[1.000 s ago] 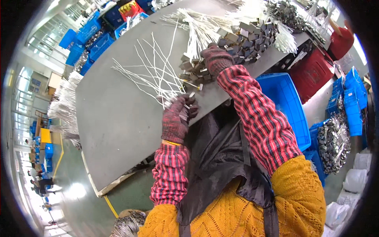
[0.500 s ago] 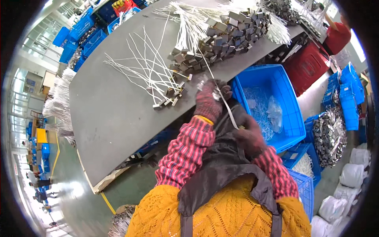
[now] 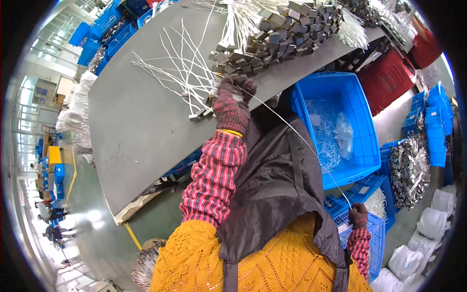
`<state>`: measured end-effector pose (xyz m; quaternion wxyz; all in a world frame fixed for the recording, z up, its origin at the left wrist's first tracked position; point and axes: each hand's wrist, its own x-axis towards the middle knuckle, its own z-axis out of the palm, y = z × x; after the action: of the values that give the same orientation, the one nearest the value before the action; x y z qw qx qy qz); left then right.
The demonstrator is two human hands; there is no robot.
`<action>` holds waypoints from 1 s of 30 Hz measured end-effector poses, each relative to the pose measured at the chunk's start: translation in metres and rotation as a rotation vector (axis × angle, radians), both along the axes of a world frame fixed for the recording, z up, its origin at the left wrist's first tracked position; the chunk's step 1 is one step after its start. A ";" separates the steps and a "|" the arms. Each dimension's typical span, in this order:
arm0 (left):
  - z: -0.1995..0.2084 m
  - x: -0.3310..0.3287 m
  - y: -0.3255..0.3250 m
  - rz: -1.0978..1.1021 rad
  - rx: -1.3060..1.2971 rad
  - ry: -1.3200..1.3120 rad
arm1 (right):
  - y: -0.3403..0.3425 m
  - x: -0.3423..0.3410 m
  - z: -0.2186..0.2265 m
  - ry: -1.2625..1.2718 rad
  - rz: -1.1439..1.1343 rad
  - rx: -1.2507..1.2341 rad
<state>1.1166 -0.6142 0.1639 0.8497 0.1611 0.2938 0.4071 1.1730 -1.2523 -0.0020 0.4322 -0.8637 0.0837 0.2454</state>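
Note:
My left hand [image 3: 232, 104], in a dark knitted glove, is at the table's near edge beside loose white wires [image 3: 182, 73] with small dark metal blocks at their ends. Its fingers are closed around some whitish pieces and one end of a long white wire [image 3: 292, 127]. That wire runs in a shallow curve across my lap to my right hand [image 3: 358, 215], low on the right, which is closed on its other end above a light blue crate [image 3: 374, 243]. What exactly sits inside the left fingers is partly hidden by the glove.
A heap of dark metal blocks [image 3: 287, 36] with bundled white wires lies at the table's [image 3: 131, 136] far side. Right of my lap stands a blue bin [image 3: 360, 170] with clear plastic scraps inside. Beyond it are a red container [image 3: 389, 80] and white sacks [image 3: 421, 219].
My right hand has moved down and right, away from my left hand, drawing the wire out long. The left hand has shifted left and slightly up, toward the loose wires.

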 end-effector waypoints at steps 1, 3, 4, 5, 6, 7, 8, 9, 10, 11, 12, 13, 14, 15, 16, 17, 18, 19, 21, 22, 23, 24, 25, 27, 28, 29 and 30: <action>0.004 -0.003 0.003 0.024 0.040 0.017 | 0.000 0.001 0.000 0.037 -0.044 0.002; 0.003 -0.008 0.011 0.056 0.122 0.025 | -0.013 0.006 -0.017 0.075 -0.084 0.003; 0.003 -0.008 0.013 0.055 0.118 0.023 | -0.030 0.009 -0.033 0.071 -0.094 0.065; 0.004 -0.010 0.016 0.042 0.154 0.011 | -0.042 0.013 -0.047 0.071 -0.099 0.131; 0.005 -0.014 0.019 0.035 0.196 0.005 | -0.035 0.013 -0.048 0.080 -0.089 0.135; 0.006 -0.018 0.019 0.044 0.199 0.012 | -0.030 0.014 -0.045 0.109 -0.086 0.114; 0.008 -0.019 0.017 0.041 0.193 0.013 | -0.023 0.014 -0.039 0.135 -0.089 0.089; 0.009 -0.019 0.014 0.037 0.186 0.014 | -0.019 0.015 -0.044 0.138 -0.087 0.088; 0.010 -0.017 0.010 0.026 0.176 0.012 | -0.012 0.013 -0.046 0.099 -0.040 0.037; 0.009 -0.015 0.006 0.020 0.172 0.012 | -0.007 0.013 -0.046 0.061 0.007 -0.014; 0.008 -0.013 0.001 -0.032 0.191 0.012 | -0.001 0.014 -0.046 0.061 0.001 -0.019; 0.008 -0.018 -0.002 -0.071 0.218 0.021 | 0.037 0.014 -0.032 0.043 0.057 0.012; 0.006 -0.021 -0.007 -0.078 0.213 0.022 | 0.067 0.018 -0.020 0.020 0.099 0.037; 0.003 -0.019 -0.015 -0.124 0.297 0.015 | 0.082 0.027 -0.025 -0.037 0.186 0.090; 0.001 -0.017 -0.022 -0.168 0.384 0.008 | 0.102 0.038 -0.037 -0.092 0.276 0.147; -0.002 -0.016 -0.028 -0.183 0.377 0.008 | 0.140 0.045 -0.043 -0.006 0.205 0.269; -0.004 -0.025 -0.029 -0.197 0.474 0.062 | 0.215 0.041 0.006 0.090 0.265 0.466; -0.006 -0.018 -0.038 -0.251 0.554 0.080 | 0.248 0.051 -0.002 -0.187 0.396 0.478; -0.020 -0.028 -0.035 -0.283 0.715 0.223 | 0.360 0.031 0.093 0.113 0.363 0.695; -0.025 -0.027 -0.034 -0.291 0.709 0.221 | 0.395 0.025 0.110 0.075 0.435 0.771; -0.028 -0.025 -0.032 -0.214 0.639 0.118 | 0.425 0.022 0.121 0.034 0.509 0.846; -0.030 -0.026 -0.027 -0.134 0.567 0.019 | 0.450 0.021 0.128 -0.042 0.554 0.806; -0.025 -0.032 -0.014 -0.123 0.624 0.151 | 0.469 0.018 0.133 -0.113 0.602 0.771; -0.018 -0.040 0.002 -0.115 0.609 0.175 | 0.489 0.016 0.136 -0.149 0.623 0.727; -0.016 -0.047 0.010 -0.098 0.603 0.206 | 0.502 0.011 0.138 -0.183 0.650 0.696; -0.031 -0.049 0.017 0.000 0.739 0.354 | 0.513 0.003 0.153 -0.050 0.621 0.726; -0.043 -0.059 0.025 0.014 0.735 0.364 | 0.524 -0.002 0.157 -0.040 0.635 0.728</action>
<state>1.0578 -0.5896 0.1207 0.6670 0.5213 0.2754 0.4555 1.1706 -0.7279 0.1551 0.6116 -0.6438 -0.2835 0.3621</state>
